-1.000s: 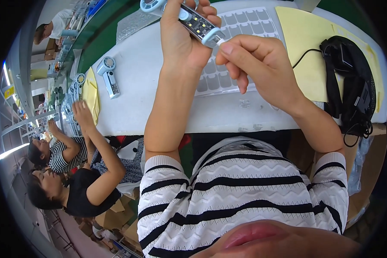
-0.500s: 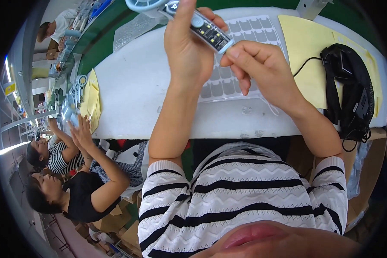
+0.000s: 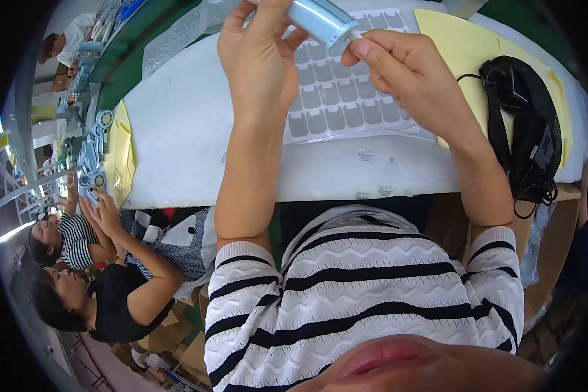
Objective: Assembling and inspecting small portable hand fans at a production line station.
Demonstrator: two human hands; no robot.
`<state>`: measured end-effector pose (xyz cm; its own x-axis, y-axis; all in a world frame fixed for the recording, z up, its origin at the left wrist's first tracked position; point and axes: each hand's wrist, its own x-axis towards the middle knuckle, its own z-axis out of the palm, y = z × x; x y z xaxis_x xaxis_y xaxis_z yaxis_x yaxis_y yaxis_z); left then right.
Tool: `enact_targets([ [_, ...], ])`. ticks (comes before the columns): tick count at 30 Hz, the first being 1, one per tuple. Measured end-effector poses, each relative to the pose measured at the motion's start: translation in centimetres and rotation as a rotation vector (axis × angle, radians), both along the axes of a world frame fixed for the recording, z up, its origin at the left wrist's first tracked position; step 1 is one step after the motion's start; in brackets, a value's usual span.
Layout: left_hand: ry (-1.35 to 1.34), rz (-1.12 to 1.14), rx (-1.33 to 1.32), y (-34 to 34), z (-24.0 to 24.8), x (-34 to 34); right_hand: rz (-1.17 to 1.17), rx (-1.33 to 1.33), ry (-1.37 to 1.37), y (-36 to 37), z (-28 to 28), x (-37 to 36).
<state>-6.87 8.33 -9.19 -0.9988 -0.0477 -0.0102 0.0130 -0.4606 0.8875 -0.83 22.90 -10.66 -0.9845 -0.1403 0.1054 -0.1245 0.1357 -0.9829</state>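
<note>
Held near the top edge is a light blue handheld fan (image 3: 321, 21); its smooth handle shows, while its head lies outside the picture. My left hand (image 3: 258, 68) is closed round the handle from the left. At the handle's lower end, a thin whitish cord (image 3: 354, 36) runs into the pinched thumb and forefinger of my right hand (image 3: 415, 72). How it joins the handle is too small to tell. Beneath both hands lies a sheet of grey rounded stickers (image 3: 330, 96) on the white table (image 3: 183, 134).
Yellow paper (image 3: 457, 49) covers the table's right side, with a black strap and cable bundle (image 3: 529, 124) on it. Bubble wrap (image 3: 176, 46) lies at the far left. More blue fans (image 3: 98, 134) stand by yellow paper (image 3: 121, 157) at left, near a co-worker in black (image 3: 124, 287).
The fan has turned over, from its clear window with circuitry to its plain blue side. Both hands have moved up and left in the picture, still holding it.
</note>
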Motion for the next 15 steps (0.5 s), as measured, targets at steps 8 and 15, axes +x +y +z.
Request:
enact_targets([
  [8, 0.023, 0.143, 0.254, -6.1, 0.0, -2.8, 0.003, 0.314, -0.083, 0.8, 3.1, 1.5],
  [15, 0.100, -0.334, 0.533, -8.1, 0.1, 0.5, -0.623, 1.258, 0.756, 6.7, -1.3, 1.5],
])
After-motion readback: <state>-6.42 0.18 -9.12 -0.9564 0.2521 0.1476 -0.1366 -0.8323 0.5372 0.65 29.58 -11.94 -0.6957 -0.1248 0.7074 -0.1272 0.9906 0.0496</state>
